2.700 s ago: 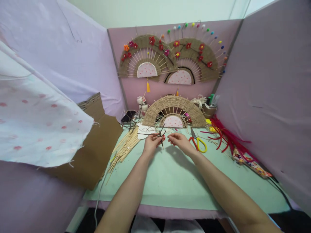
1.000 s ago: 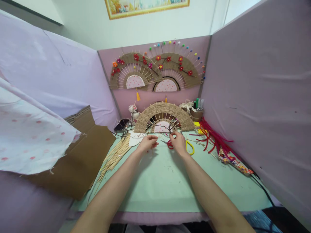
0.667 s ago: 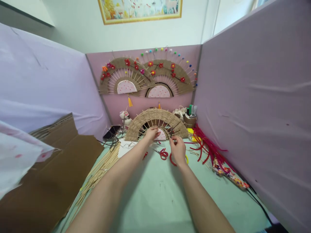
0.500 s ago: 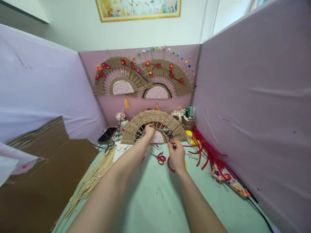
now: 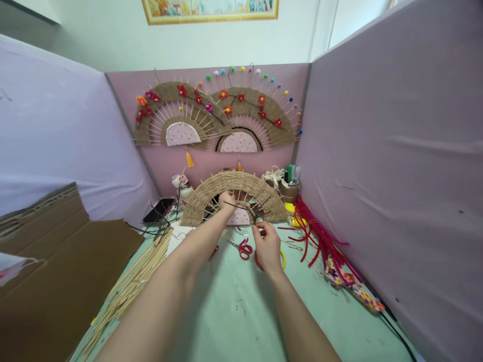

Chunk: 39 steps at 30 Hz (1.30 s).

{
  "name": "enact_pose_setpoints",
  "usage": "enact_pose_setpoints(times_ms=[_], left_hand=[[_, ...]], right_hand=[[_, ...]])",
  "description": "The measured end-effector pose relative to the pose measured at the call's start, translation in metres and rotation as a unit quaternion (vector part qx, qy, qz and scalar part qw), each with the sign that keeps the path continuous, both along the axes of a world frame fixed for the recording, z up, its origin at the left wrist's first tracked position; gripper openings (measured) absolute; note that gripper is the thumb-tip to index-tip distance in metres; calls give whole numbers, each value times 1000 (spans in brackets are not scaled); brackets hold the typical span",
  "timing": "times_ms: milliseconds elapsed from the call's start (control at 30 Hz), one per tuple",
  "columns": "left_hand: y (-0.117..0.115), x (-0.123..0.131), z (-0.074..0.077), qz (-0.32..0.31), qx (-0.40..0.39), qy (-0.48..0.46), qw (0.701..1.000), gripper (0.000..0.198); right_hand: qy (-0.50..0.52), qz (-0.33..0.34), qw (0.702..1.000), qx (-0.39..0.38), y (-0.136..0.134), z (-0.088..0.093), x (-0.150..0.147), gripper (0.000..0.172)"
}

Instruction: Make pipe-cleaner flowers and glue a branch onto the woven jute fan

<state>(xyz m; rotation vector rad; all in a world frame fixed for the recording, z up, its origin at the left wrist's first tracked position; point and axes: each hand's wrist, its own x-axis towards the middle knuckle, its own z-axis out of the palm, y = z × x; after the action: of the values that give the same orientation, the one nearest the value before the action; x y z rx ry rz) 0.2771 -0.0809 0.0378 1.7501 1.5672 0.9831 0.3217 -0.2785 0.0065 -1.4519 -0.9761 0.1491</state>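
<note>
A woven straw fan with a pink half-round centre stands against the back wall on the green table. My left hand reaches to the fan's inner arch, fingers curled on its spokes. My right hand is just in front of the fan, pinched on the stem of a thin dark twig that lies across the fan's opening. Red-handled scissors lie on the table between my forearms.
Two decorated fans with small red flowers hang on the pink back wall. Thin sticks and cardboard lie at the left. Red cords, a small pot of tools and a black phone sit round the fan. Purple partitions close both sides.
Both hands moved from the table's middle up to the standing fan. The dark twig passed into my right hand and now rests against the fan. The view tilted up and swung right.
</note>
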Motion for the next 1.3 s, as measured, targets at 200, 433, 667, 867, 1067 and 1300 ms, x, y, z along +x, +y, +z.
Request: enact_pose_setpoints(times_ms=[200,433,667,867,1067,1300], left_hand=[[-8,-6,29,-30,45,-17,998,25],[-20,-19,93,-41,164,-3,986,22],[-43,-50,135,-69,215,21,974,22],[-70,-85,140,-77,217,62,971,23],[-79,-106,140,-52,213,103,970,23],[-80,-124,162,-37,250,164,953,24]], right_hand=[[8,-6,1000,9,-3,5,2,18],[55,-21,997,40,-4,4,12,23],[123,-114,975,149,-13,16,35,27],[35,-24,990,134,-17,32,78,23],[43,259,965,19,-24,48,97,24],[79,208,975,-29,-17,36,100,27]])
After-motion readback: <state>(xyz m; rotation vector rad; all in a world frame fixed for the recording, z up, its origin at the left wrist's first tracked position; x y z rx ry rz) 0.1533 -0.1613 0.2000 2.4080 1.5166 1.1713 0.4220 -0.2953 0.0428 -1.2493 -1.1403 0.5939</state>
